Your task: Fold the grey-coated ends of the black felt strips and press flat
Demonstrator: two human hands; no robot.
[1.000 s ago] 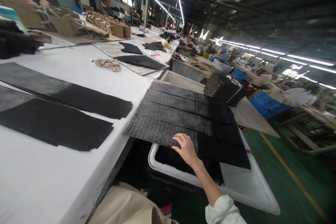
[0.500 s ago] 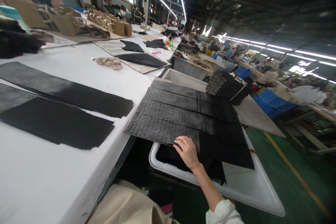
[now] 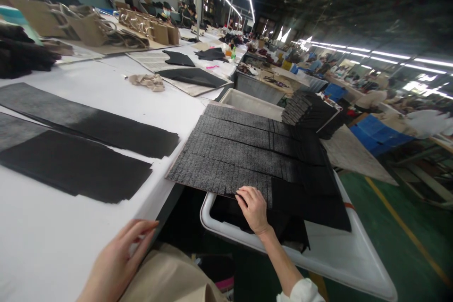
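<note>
My right hand (image 3: pixel 253 205) has its fingertips pinched together on the near edge of a dark knitted fabric panel (image 3: pixel 226 177), grey at the left and black at the right. Several such panels lie overlapping in rows on a board between the table and a white plastic bin (image 3: pixel 208 219). My left hand (image 3: pixel 118 257) is over the table's near edge, thumb and fingertips brought together, and nothing shows between them. Two stacks of long dark fabric pieces lie on the white table: one stack (image 3: pixel 71 165) nearer me, another stack (image 3: pixel 116 125) behind it.
A crumpled beige cloth (image 3: pixel 146 81) and dark cut pieces (image 3: pixel 193 75) on boards lie farther along the table. Brown paper bags (image 3: pixel 159 30) stand at the back left. Folded knit pieces (image 3: pixel 300 108) are piled beyond the panels. A blue crate (image 3: pixel 378 132) is on the right.
My left hand has come into view from below, at the table edge. My right hand stays at the panel's near edge. The view has shifted slightly.
</note>
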